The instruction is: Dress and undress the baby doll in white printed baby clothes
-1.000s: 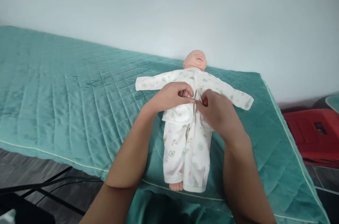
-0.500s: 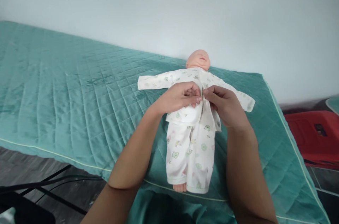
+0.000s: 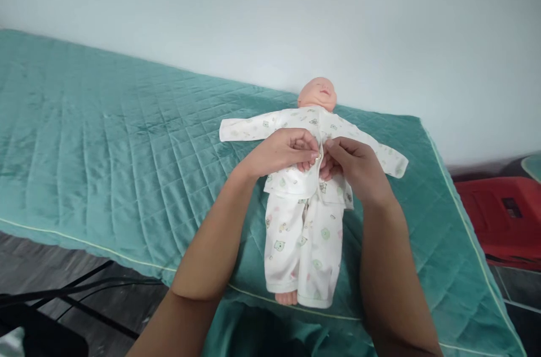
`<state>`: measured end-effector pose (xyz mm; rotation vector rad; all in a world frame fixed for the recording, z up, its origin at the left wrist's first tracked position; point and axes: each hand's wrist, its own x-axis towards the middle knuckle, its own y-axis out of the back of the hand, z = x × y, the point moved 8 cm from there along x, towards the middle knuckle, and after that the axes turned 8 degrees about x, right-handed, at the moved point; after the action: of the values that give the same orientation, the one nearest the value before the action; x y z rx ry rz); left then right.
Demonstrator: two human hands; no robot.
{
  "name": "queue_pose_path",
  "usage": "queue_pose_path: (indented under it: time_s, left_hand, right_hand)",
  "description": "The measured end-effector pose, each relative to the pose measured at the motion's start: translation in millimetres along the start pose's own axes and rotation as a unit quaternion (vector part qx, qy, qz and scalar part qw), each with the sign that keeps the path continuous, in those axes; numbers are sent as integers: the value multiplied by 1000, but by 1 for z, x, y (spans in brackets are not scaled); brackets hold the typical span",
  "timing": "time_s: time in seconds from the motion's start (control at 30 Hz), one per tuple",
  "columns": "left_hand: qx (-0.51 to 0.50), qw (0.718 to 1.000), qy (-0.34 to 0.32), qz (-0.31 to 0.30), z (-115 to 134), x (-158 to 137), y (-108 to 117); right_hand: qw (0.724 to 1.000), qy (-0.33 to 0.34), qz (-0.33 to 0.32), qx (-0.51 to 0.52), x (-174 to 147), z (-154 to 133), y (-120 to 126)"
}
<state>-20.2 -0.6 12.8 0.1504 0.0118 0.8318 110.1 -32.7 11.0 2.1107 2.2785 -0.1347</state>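
Observation:
A baby doll (image 3: 316, 92) lies on its back, dressed in a white printed jacket (image 3: 287, 182) and matching trousers (image 3: 283, 244). Both sleeves stretch out to the sides, and bare toes show at one trouser cuff. Over the chest, my left hand (image 3: 291, 148) pinches one front edge of the jacket between thumb and forefinger; a small shiny spot, perhaps a fastener, shows at the fingertips. Close beside it, my right hand (image 3: 349, 160) is closed on the other front edge, its fingers curled against the cloth. My fingers partly hide the middle of the jacket front.
The doll rests on a green quilted cover (image 3: 127, 148) over a long table or bed against a pale wall (image 3: 253, 19). A red plastic object (image 3: 499, 216) stands beyond the right edge. Black metal legs (image 3: 84, 295) show at lower left.
The two front edges of the jacket have come together below my fingers, narrowing the gap. My right fingers have curled further in under the edge. The doll stays in place.

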Motion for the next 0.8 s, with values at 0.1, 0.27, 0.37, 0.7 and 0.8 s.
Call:
queue_pose_path:
  time_s: [0.1, 0.27, 0.37, 0.7, 0.8]
  left_hand:
    - [13, 1000, 4, -1, -1, 1, 0]
    - [37, 999, 6, 1, -2, 0, 3]
    - [51, 999, 6, -4, -3, 0, 2]
    - [64, 998, 16, -1, -4, 0, 2]
    - [27, 1000, 1, 13, -2, 0, 5]
  right_hand:
    - [1000, -3, 5, 23, 1, 1, 1]
    - [999, -2, 6, 36, 2, 2, 0]
    - [999, -2, 9, 38, 3, 4, 0]
    - [1000, -3, 5, 27, 3, 4, -1]
    - [1000, -5, 8, 22, 2, 2, -1]
